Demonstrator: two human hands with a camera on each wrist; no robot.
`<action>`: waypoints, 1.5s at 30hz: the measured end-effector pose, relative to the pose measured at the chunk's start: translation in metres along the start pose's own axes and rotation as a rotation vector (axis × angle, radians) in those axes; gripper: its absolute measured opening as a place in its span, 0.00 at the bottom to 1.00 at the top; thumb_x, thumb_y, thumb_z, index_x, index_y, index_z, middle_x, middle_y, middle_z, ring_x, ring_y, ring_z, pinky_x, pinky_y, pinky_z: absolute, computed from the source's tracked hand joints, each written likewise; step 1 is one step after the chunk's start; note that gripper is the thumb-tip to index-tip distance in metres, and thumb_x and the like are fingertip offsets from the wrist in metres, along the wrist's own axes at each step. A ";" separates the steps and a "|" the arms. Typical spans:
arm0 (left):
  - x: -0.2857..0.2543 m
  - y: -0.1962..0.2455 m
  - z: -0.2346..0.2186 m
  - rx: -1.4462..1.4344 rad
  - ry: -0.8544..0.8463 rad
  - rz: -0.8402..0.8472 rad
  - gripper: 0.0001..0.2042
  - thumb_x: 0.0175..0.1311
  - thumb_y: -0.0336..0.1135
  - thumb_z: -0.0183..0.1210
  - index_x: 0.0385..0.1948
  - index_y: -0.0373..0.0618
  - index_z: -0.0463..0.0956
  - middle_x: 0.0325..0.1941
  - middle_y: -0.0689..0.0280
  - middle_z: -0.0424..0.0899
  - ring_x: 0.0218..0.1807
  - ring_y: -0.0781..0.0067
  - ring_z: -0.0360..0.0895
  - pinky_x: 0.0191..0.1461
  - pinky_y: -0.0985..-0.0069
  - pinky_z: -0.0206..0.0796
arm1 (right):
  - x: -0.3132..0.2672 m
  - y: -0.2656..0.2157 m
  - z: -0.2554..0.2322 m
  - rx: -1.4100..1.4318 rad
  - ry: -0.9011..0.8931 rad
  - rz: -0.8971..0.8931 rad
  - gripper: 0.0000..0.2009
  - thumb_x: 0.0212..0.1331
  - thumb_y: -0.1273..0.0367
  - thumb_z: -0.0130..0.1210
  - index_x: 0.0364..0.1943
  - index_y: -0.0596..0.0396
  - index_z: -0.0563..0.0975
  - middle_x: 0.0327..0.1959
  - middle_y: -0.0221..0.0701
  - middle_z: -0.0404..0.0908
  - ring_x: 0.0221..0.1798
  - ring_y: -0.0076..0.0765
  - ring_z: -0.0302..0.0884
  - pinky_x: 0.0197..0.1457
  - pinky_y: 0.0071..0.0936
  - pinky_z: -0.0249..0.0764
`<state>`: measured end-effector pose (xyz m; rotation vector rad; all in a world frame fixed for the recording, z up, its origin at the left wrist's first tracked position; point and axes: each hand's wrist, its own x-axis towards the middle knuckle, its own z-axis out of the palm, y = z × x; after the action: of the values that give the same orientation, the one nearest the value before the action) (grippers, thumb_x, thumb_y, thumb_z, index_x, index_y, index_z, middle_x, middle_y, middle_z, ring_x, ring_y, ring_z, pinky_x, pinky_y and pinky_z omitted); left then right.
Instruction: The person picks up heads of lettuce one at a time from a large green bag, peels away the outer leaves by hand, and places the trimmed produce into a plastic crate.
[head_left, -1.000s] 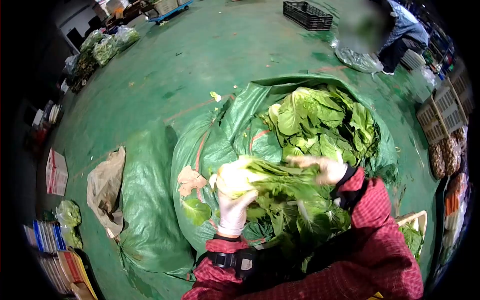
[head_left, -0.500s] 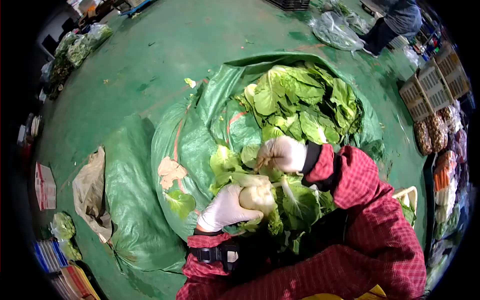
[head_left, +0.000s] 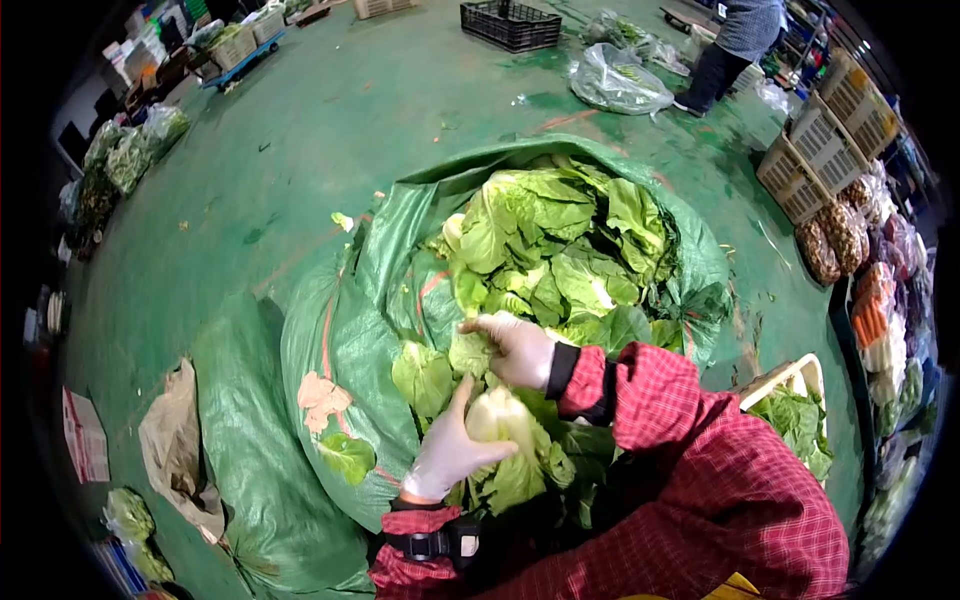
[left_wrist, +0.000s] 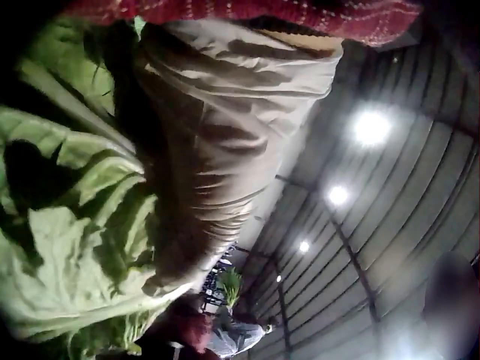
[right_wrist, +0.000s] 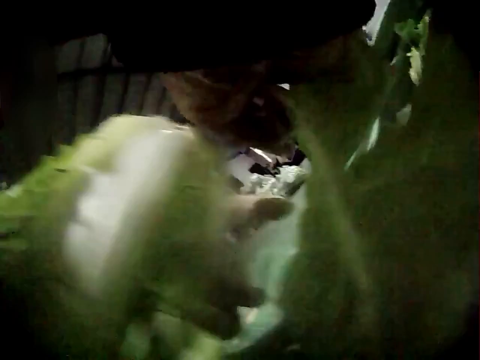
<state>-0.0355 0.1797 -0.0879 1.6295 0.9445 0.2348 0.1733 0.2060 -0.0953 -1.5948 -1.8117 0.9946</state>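
Observation:
In the head view my left hand (head_left: pixel 452 447), in a white glove, grips the pale base of a leafy cabbage (head_left: pixel 500 418) just above the near edge of a big open green sack (head_left: pixel 340 340). My right hand (head_left: pixel 515 347), also gloved, lies on top of the same head, its fingers curled over the outer leaves (head_left: pixel 468 352). Behind the hands the sack is heaped with loose green cabbages (head_left: pixel 560 235). The left wrist view shows the creased glove (left_wrist: pixel 195 165) against leaves (left_wrist: pixel 67 255). The right wrist view is blurred, with a pale cabbage (right_wrist: pixel 120 202) close up.
A flat green sack (head_left: pixel 240 430) and a brown bag (head_left: pixel 175 450) lie on the green floor to the left. A basket of greens (head_left: pixel 795 410) stands at my right. Further back are a black crate (head_left: pixel 510 22), a clear bag (head_left: pixel 618 80), stacked crates (head_left: pixel 825 145) and a standing person (head_left: pixel 735 40).
The cabbage, held out level across the sack, has been turned and brought down closer to my body. My right hand moved from its leafy end to its top.

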 end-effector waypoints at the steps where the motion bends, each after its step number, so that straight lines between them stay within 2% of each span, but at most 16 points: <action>1: -0.004 0.008 -0.006 -0.079 -0.053 0.048 0.55 0.42 0.43 0.76 0.74 0.39 0.49 0.67 0.50 0.72 0.65 0.59 0.73 0.68 0.70 0.64 | 0.015 0.042 0.011 -0.003 -0.103 -0.037 0.30 0.50 0.79 0.58 0.63 0.50 0.72 0.51 0.46 0.78 0.55 0.47 0.77 0.59 0.34 0.74; 4: -0.003 -0.009 -0.007 -0.355 -0.214 0.213 0.50 0.43 0.38 0.77 0.72 0.46 0.58 0.68 0.60 0.72 0.66 0.67 0.71 0.71 0.72 0.59 | 0.032 0.053 -0.024 -0.114 -0.492 -0.038 0.37 0.53 0.68 0.66 0.70 0.43 0.66 0.66 0.52 0.70 0.70 0.51 0.67 0.71 0.40 0.65; 5: -0.004 -0.001 -0.009 -0.341 -0.236 0.170 0.49 0.43 0.38 0.77 0.72 0.47 0.59 0.68 0.60 0.72 0.66 0.68 0.71 0.70 0.72 0.60 | 0.056 0.082 -0.032 -0.320 -0.182 -0.391 0.45 0.45 0.68 0.69 0.73 0.40 0.60 0.63 0.47 0.74 0.64 0.53 0.72 0.70 0.38 0.66; 8: -0.006 0.011 -0.010 -0.274 -0.233 0.135 0.47 0.45 0.37 0.76 0.71 0.47 0.60 0.65 0.59 0.75 0.64 0.67 0.73 0.68 0.72 0.62 | 0.096 0.041 -0.082 -0.937 -0.023 0.235 0.57 0.39 0.58 0.73 0.76 0.28 0.48 0.78 0.45 0.45 0.78 0.66 0.43 0.69 0.75 0.50; 10: -0.003 0.006 -0.009 -0.242 -0.224 0.145 0.46 0.45 0.37 0.76 0.71 0.47 0.60 0.64 0.58 0.76 0.63 0.66 0.74 0.68 0.71 0.63 | 0.121 0.091 -0.094 -0.982 0.013 0.474 0.53 0.41 0.65 0.69 0.75 0.21 0.52 0.80 0.41 0.40 0.79 0.64 0.43 0.73 0.68 0.53; 12: -0.002 0.005 -0.011 -0.227 -0.186 0.143 0.45 0.46 0.38 0.76 0.70 0.46 0.61 0.63 0.58 0.77 0.62 0.67 0.75 0.66 0.72 0.64 | 0.118 0.121 -0.117 -0.781 0.190 0.455 0.37 0.52 0.74 0.55 0.69 0.21 0.66 0.77 0.43 0.53 0.70 0.56 0.66 0.67 0.39 0.71; 18: -0.005 0.001 -0.015 -0.258 -0.086 0.117 0.43 0.44 0.38 0.77 0.66 0.42 0.65 0.58 0.61 0.80 0.58 0.70 0.76 0.65 0.73 0.65 | 0.048 0.103 -0.138 -0.779 0.255 0.066 0.32 0.51 0.74 0.52 0.64 0.33 0.73 0.64 0.43 0.73 0.57 0.55 0.77 0.58 0.42 0.75; 23: -0.016 0.003 -0.019 -0.249 -0.197 0.105 0.40 0.42 0.37 0.78 0.61 0.40 0.69 0.56 0.62 0.80 0.56 0.70 0.76 0.64 0.73 0.65 | -0.078 0.099 -0.083 -1.119 -0.243 -0.085 0.41 0.47 0.67 0.62 0.72 0.31 0.61 0.74 0.40 0.59 0.73 0.52 0.58 0.66 0.47 0.66; 26: -0.020 0.008 -0.002 -0.138 -0.427 0.159 0.37 0.42 0.41 0.77 0.59 0.43 0.71 0.53 0.61 0.82 0.55 0.65 0.79 0.60 0.68 0.69 | -0.094 0.099 -0.062 -1.187 -1.074 0.477 0.43 0.50 0.57 0.64 0.74 0.30 0.58 0.76 0.37 0.57 0.76 0.51 0.54 0.71 0.52 0.59; 30: -0.028 0.017 0.035 0.082 -0.591 0.306 0.31 0.40 0.42 0.72 0.52 0.46 0.77 0.46 0.56 0.83 0.49 0.55 0.81 0.55 0.65 0.72 | -0.036 -0.004 -0.074 -0.821 -0.717 0.356 0.34 0.50 0.62 0.60 0.66 0.46 0.69 0.58 0.46 0.76 0.62 0.41 0.76 0.65 0.31 0.70; 32: -0.029 0.015 0.051 0.051 -0.642 0.331 0.30 0.40 0.41 0.70 0.51 0.46 0.76 0.44 0.57 0.84 0.48 0.54 0.81 0.53 0.64 0.72 | -0.010 -0.017 -0.052 -0.730 -0.520 0.050 0.33 0.50 0.66 0.59 0.66 0.45 0.68 0.58 0.46 0.75 0.63 0.44 0.74 0.70 0.41 0.65; 34: -0.026 0.020 0.053 0.129 -0.672 0.317 0.28 0.40 0.39 0.69 0.50 0.45 0.76 0.43 0.56 0.83 0.47 0.53 0.81 0.52 0.63 0.72 | 0.024 0.031 -0.001 -1.013 -0.431 -0.231 0.35 0.56 0.69 0.58 0.71 0.42 0.62 0.62 0.45 0.72 0.65 0.46 0.72 0.73 0.53 0.57; 36: -0.025 0.026 0.047 0.189 -0.684 0.260 0.27 0.40 0.37 0.67 0.49 0.43 0.75 0.41 0.55 0.82 0.46 0.51 0.80 0.51 0.62 0.71 | 0.046 0.090 0.032 -1.088 -0.575 0.062 0.35 0.63 0.65 0.54 0.75 0.36 0.55 0.63 0.43 0.72 0.66 0.47 0.71 0.72 0.52 0.56; 38: -0.025 0.015 0.043 0.080 -0.550 0.332 0.29 0.40 0.39 0.68 0.50 0.43 0.74 0.43 0.55 0.81 0.49 0.52 0.79 0.54 0.63 0.70 | 0.054 0.086 0.032 -1.092 -0.670 0.311 0.34 0.68 0.64 0.51 0.76 0.32 0.52 0.57 0.40 0.78 0.62 0.46 0.74 0.63 0.42 0.63; 41: -0.029 0.008 0.029 0.107 -0.308 0.299 0.40 0.38 0.48 0.75 0.59 0.44 0.73 0.66 0.45 0.66 0.67 0.44 0.66 0.71 0.63 0.60 | 0.008 0.043 -0.008 -1.192 -0.596 0.109 0.43 0.54 0.60 0.60 0.76 0.43 0.53 0.45 0.39 0.82 0.51 0.47 0.77 0.56 0.41 0.65; 45: -0.030 0.017 0.026 0.172 0.056 0.381 0.34 0.40 0.44 0.74 0.54 0.44 0.78 0.75 0.30 0.40 0.77 0.31 0.47 0.77 0.61 0.51 | -0.071 -0.011 -0.048 -0.994 -0.093 -0.086 0.50 0.39 0.60 0.68 0.73 0.49 0.57 0.44 0.38 0.80 0.51 0.47 0.74 0.56 0.44 0.64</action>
<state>-0.0315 0.1401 -0.0709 1.9660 0.7029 0.4720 0.2168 0.1442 -0.0520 -1.9616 -2.6180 0.0620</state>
